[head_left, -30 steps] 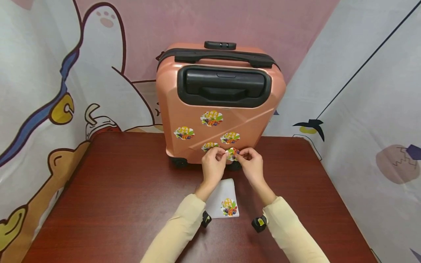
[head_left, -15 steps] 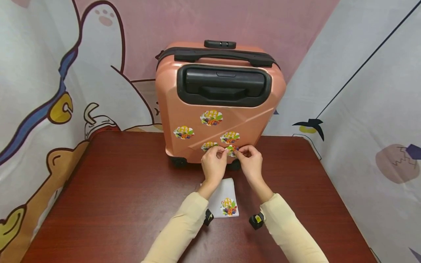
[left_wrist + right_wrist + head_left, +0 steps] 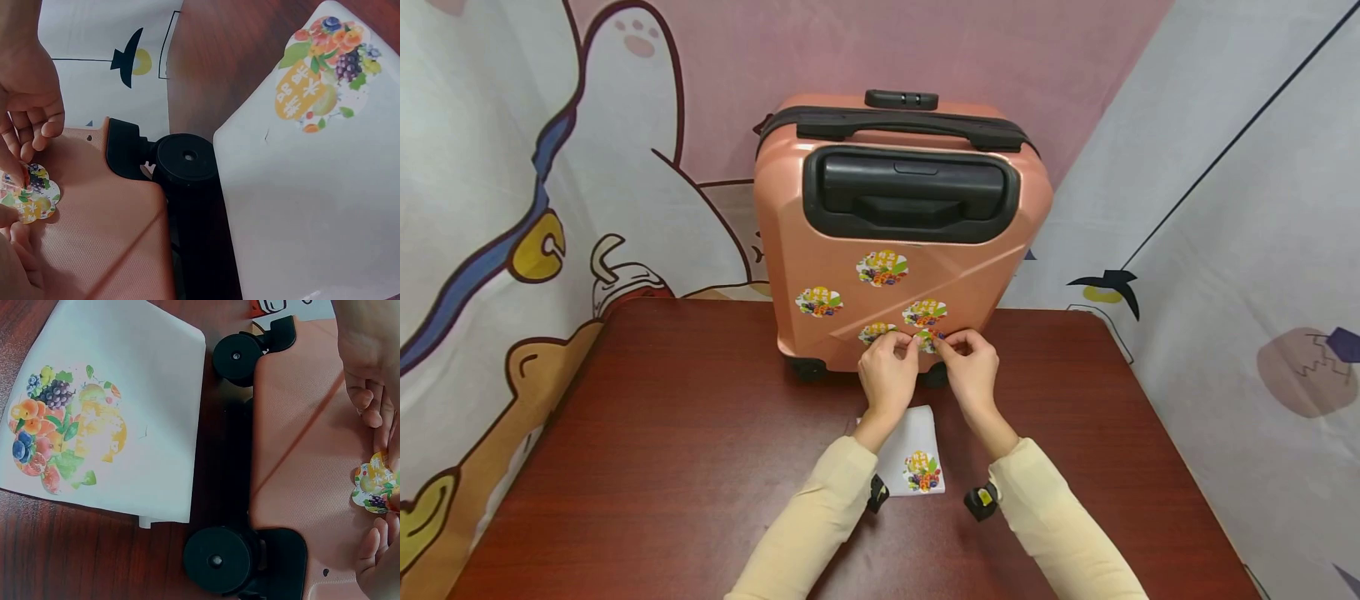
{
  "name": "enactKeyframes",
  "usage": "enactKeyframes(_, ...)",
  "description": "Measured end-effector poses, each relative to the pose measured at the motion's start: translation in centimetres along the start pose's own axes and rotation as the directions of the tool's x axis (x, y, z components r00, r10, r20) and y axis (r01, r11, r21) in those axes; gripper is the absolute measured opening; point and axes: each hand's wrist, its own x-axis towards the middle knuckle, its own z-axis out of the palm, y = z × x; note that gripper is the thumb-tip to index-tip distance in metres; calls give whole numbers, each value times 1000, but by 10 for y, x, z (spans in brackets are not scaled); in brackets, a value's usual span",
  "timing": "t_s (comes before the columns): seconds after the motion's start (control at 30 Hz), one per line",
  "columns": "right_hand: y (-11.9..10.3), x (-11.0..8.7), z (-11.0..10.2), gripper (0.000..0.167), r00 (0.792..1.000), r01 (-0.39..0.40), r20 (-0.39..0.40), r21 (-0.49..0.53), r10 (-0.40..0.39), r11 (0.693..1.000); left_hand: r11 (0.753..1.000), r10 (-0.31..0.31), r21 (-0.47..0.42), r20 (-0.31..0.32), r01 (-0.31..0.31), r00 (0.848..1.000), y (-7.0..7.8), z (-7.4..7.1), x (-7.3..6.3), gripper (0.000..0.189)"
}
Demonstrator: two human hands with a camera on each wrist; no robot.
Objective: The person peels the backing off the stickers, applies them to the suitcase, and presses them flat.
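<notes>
A fruit-printed sticker lies close over the lower front of a rose-gold suitcase. My left hand pinches its left edge, while thumb and forefinger of my right hand pinch the right edge. Seen from the left wrist, the scalloped sticker overlaps the suitcase shell, its printed face outward and partly hidden by fingers. Several matching stickers, one being the top sticker, sit on the suitcase just above the hands. White backing paper, bearing another fruit print, lies on the table below the hands.
The suitcase stands upright on the dark red-brown table, with a black wheel at its lower left. Behind hangs a cartoon-printed cloth. A black wrist camera sits under the right sleeve.
Both hands have moved slightly up toward the suitcase with the sticker, which now sits higher and shows less of its face. The backing paper stays in place.
</notes>
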Motion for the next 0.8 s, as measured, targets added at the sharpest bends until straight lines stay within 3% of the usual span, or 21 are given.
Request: enactKeyframes(0.8,0,2,-4,19,998,23,-52,-46,-25,999,998,12,67,-4,-12,1000,4,-3,0,13)
